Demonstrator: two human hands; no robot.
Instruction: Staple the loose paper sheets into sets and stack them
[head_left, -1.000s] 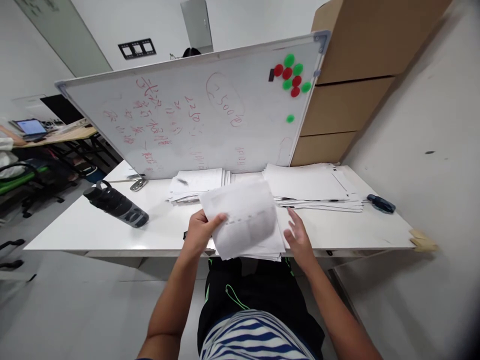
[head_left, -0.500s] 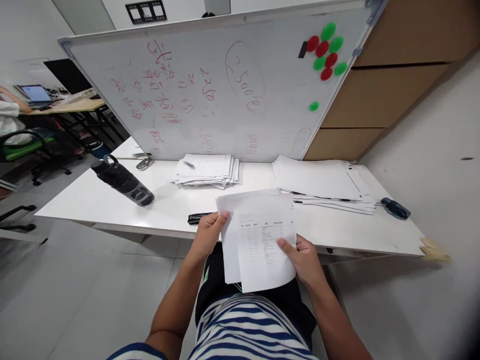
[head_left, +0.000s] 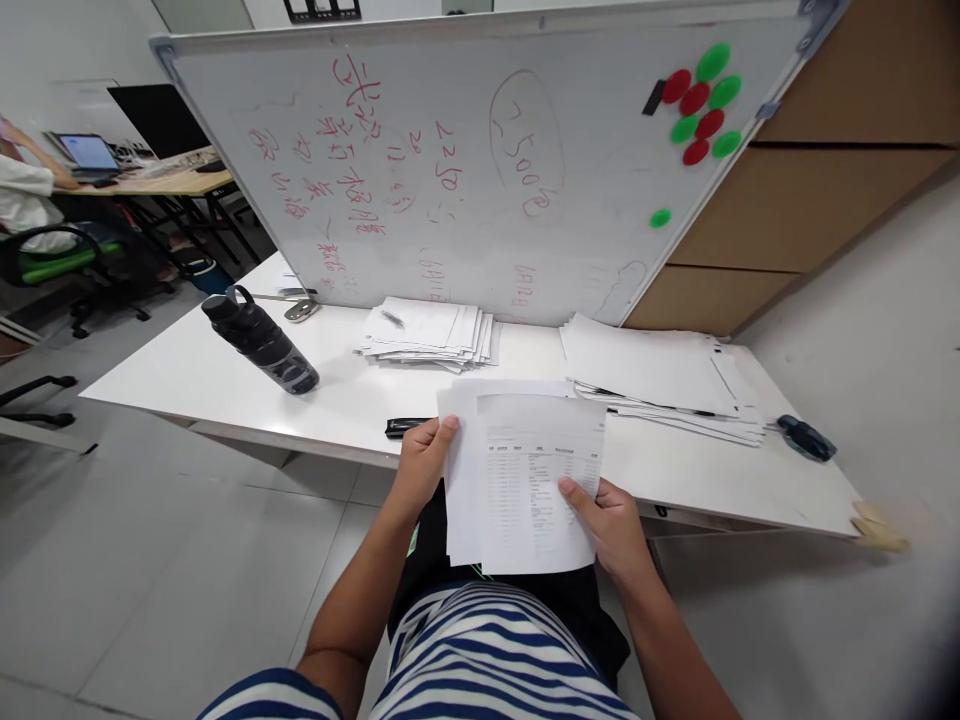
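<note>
My left hand [head_left: 424, 462] pinches the left edge of some white sheets [head_left: 463, 480], thumb on top. On the right, my right hand [head_left: 609, 520] grips a printed sheet [head_left: 540, 490] with a table of small text, its thumb lying on the print. The printed sheet overlaps the sheets behind it, over my lap at the desk's front edge. Just beyond my left hand lies a black stapler-like object [head_left: 405, 428], partly hidden. A messy paper stack [head_left: 427, 330] and a wider stack [head_left: 645, 365] rest farther back on the desk.
The white desk [head_left: 345, 400] bears a dark bottle [head_left: 262, 340], a mouse [head_left: 301, 310] and a dark blue object [head_left: 806, 438]. A whiteboard [head_left: 465, 150] with magnets stands behind, beside cardboard boxes [head_left: 840, 200]. A person's arm [head_left: 37, 150] shows at far left.
The camera view has shifted, moving the desk and whiteboard in the picture. The printed sheet sits a little farther right relative to the sheets behind. Both hands keep their hold.
</note>
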